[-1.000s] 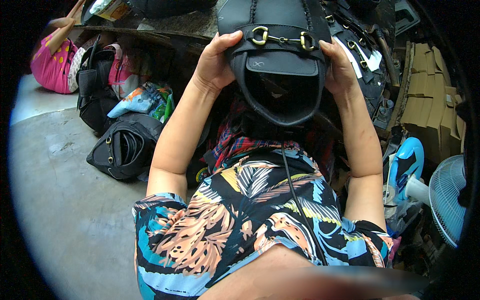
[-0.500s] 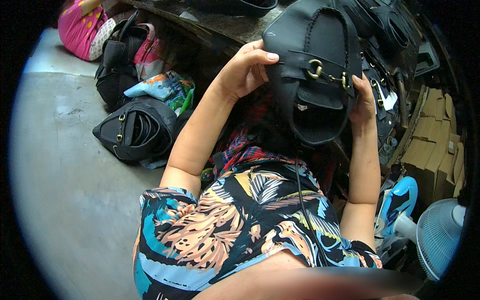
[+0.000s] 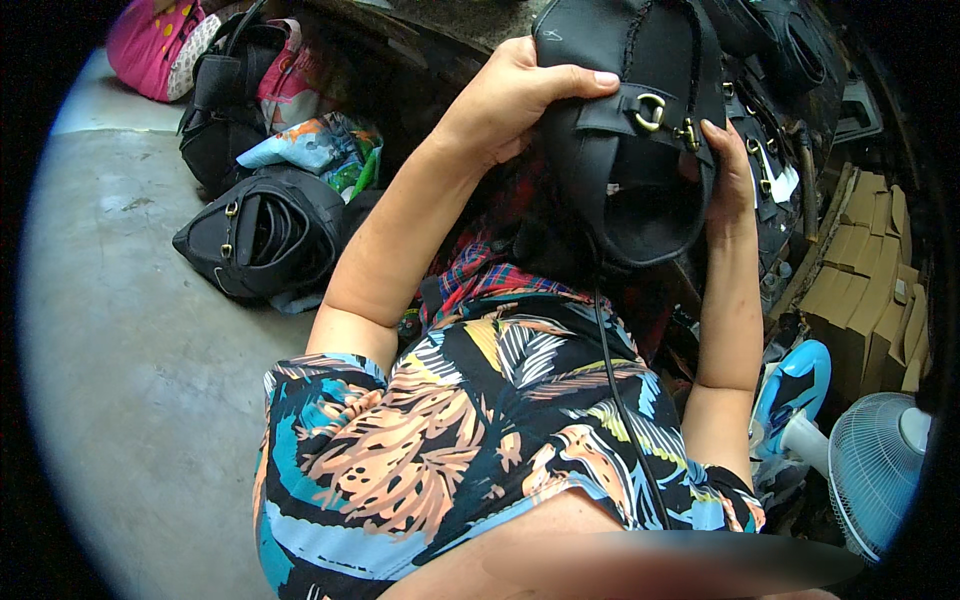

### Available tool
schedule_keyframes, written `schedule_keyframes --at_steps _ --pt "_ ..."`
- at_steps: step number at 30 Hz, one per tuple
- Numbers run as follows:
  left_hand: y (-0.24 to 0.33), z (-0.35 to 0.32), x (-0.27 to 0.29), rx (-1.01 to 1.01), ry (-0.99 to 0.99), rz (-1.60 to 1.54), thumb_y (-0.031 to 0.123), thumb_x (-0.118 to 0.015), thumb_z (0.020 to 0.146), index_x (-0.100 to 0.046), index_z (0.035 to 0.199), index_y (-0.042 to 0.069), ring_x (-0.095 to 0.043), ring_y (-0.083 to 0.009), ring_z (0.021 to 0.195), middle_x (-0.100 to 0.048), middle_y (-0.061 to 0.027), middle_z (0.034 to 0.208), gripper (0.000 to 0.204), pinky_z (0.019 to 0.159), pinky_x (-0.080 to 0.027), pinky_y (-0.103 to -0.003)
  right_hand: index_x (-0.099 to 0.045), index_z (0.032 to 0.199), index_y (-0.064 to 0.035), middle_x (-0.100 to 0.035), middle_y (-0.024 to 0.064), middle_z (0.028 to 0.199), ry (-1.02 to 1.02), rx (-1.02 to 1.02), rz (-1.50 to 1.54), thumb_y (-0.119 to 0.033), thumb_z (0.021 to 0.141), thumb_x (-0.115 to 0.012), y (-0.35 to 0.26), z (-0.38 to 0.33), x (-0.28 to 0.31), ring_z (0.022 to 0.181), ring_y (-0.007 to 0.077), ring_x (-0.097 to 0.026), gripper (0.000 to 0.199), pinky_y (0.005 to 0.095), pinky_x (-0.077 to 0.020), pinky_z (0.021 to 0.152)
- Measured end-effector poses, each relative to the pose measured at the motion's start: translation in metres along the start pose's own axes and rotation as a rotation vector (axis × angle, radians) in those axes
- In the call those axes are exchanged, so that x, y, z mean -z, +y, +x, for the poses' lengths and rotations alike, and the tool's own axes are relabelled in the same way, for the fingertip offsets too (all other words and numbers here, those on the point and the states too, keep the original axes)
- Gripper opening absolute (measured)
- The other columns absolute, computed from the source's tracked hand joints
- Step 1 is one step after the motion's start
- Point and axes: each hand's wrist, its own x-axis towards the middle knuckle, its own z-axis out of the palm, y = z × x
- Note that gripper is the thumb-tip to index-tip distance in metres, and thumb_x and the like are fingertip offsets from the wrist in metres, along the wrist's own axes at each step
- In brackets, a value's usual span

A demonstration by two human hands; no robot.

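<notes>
Looking down via head view, only one view here. Black handbag (image 3: 630,130) sits at 12–1 o'clock of frame, held up in front of the person, opening facing down toward the camera, gold ring buckle (image 3: 650,110) on its front strap.

Left hand (image 3: 510,100) at 12 o'clock: clamped on the bag's left side, thumb laid across the top of the strap, fingers hidden behind the body. Right hand (image 3: 735,175) at 1–2 o'clock: gripping the bag's right edge, fingertips curled onto the front next to the buckle hardware. Both hands closed on the same bag, well apart from each other, one per side.

Thin black cord (image 3: 620,400) hangs from the bag down across the patterned shirt (image 3: 460,430) at 6 o'clock.

Surroundings: another black bag (image 3: 260,235) lying on the concrete floor (image 3: 120,350) at 9–10 o'clock, pink bag (image 3: 160,45) at 11 o'clock, more dark bags behind it. Cardboard boxes (image 3: 860,290) at 3 o'clock, white fan (image 3: 875,475) at 4 o'clock, blue item (image 3: 795,385) just beside the fan.
</notes>
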Motion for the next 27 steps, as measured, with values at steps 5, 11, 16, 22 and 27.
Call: schedule_keyframes --at_steps 5,11,16,22,27 --pt "0.01 -0.003 -0.01 -0.026 0.071 -0.116 0.009 -0.071 0.084 -0.067 0.096 -0.001 -0.07 -0.0174 0.075 -0.071 -0.0098 0.089 0.016 0.07 -0.06 -0.031 -0.046 0.13 -0.0014 -0.061 0.0111 0.113 -0.057 0.259 -0.134 -0.01 0.088 -0.065 -0.002 0.009 -0.005 0.092 0.0157 -0.061 0.047 0.0279 -0.0519 0.08" --pt "0.013 -0.001 -0.025 -0.132 0.104 -0.076 0.01 -0.07 0.084 -0.068 0.093 -0.004 -0.068 -0.0153 0.068 -0.07 -0.0104 0.084 0.018 0.062 -0.056 -0.026 -0.066 0.118 -0.0069 -0.065 0.0095 0.115 -0.001 1.176 -0.932 -0.004 0.078 -0.075 -0.046 -0.018 -0.056 0.107 0.0236 -0.061 0.041 0.0327 -0.0496 0.088" --pt "0.008 0.001 -0.036 -0.127 0.08 -0.031 0.012 -0.07 0.084 -0.069 0.092 -0.003 -0.067 -0.0141 0.067 -0.07 -0.0089 0.081 0.017 0.06 -0.055 -0.025 -0.074 0.089 -0.0089 -0.065 0.005 0.094 -0.17 1.227 -1.288 -0.004 0.068 -0.077 -0.07 -0.041 -0.095 0.085 0.0243 -0.061 0.022 0.0331 -0.0504 0.074" --pt "0.006 0.0 -0.039 -0.123 0.077 -0.008 0.012 -0.07 0.084 -0.07 0.092 -0.002 -0.066 -0.0138 0.066 -0.069 -0.0081 0.08 0.016 0.06 -0.054 -0.026 -0.072 0.088 -0.0091 -0.066 0.0025 0.091 -0.315 1.273 -1.375 -0.005 0.061 -0.075 -0.079 -0.033 -0.099 0.082 0.023 -0.061 0.027 0.0324 -0.0522 0.07" --pt "0.001 -0.002 -0.04 -0.079 0.076 -0.02 0.011 -0.07 0.084 -0.07 0.094 -0.003 -0.067 -0.0145 0.071 -0.07 -0.0084 0.084 0.016 0.063 -0.055 -0.027 -0.072 0.089 -0.009 -0.067 0.002 0.092 -0.301 1.335 -1.45 -0.003 0.06 -0.071 -0.066 -0.036 -0.092 0.082 0.0229 -0.063 0.029 0.0318 -0.0535 0.069"
